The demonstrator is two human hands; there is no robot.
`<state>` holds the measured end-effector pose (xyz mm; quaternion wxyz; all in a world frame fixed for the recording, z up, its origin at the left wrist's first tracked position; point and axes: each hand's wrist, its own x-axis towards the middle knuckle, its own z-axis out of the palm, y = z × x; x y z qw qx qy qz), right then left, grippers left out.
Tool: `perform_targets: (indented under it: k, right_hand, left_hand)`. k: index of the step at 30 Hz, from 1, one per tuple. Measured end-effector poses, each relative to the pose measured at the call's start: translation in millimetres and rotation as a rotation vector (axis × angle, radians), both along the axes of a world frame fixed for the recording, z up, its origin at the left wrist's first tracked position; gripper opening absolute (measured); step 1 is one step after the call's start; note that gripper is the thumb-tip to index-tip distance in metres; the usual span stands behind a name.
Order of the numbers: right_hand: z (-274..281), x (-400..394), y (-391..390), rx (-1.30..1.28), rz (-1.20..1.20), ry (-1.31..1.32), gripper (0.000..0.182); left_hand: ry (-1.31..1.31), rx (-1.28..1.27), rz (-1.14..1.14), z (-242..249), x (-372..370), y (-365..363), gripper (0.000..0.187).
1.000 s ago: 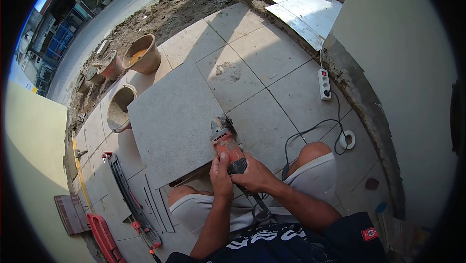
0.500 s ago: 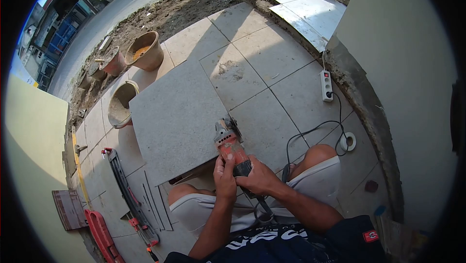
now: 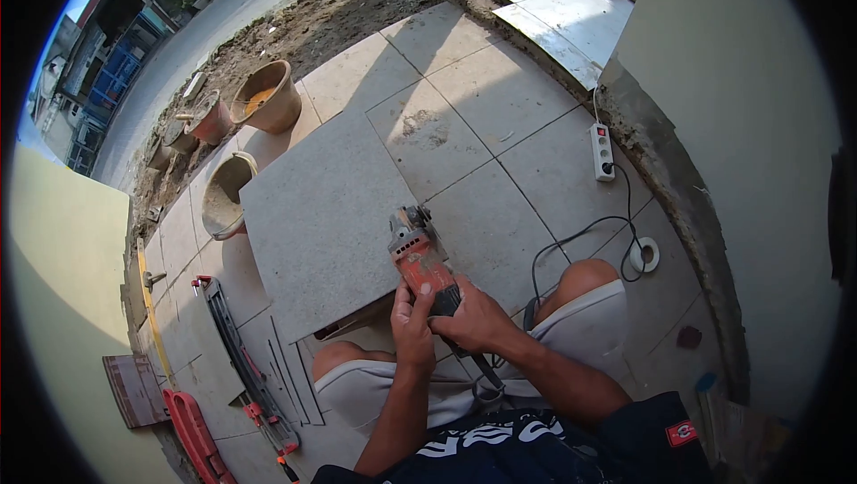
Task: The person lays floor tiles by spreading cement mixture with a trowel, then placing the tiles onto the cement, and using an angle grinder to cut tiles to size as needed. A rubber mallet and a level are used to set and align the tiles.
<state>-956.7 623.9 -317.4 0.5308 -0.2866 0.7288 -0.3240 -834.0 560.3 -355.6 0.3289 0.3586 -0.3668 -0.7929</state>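
Both my hands are closed around a red and black angle grinder (image 3: 420, 262). My left hand (image 3: 413, 328) grips its red body from the left, thumb on top. From the right, my right hand (image 3: 478, 319) wraps the black rear part. The grinder's grey head and disc (image 3: 416, 218) point away from me, over the right edge of a large grey tile (image 3: 317, 216). That loose tile lies raised above the floor in front of my knees, with a dark gap under its near edge. A black cord runs from the grinder's rear between my legs.
A white power strip (image 3: 602, 152) with a plugged-in black cord lies right, beside a white tape roll (image 3: 644, 254). Buckets (image 3: 266, 96) stand beyond the tile. On the left are a tile cutter (image 3: 239, 354), thin tile strips (image 3: 287, 370), a red case (image 3: 192, 435) and a yellow level (image 3: 153, 310).
The grinder's head has shifted slightly left and away from me, and its disc has turned to show more of its face. Both hands keep their hold.
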Motion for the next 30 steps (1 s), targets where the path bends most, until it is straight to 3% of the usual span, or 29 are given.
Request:
perform_targets:
  k: [30]
  right_hand:
    - [-18.8, -3.6, -29.7, -0.072, 0.022, 0.043, 0.085]
  left_hand:
    - [-0.055, -0.003, 0.134, -3.8, -9.3, -16.0, 0.05]
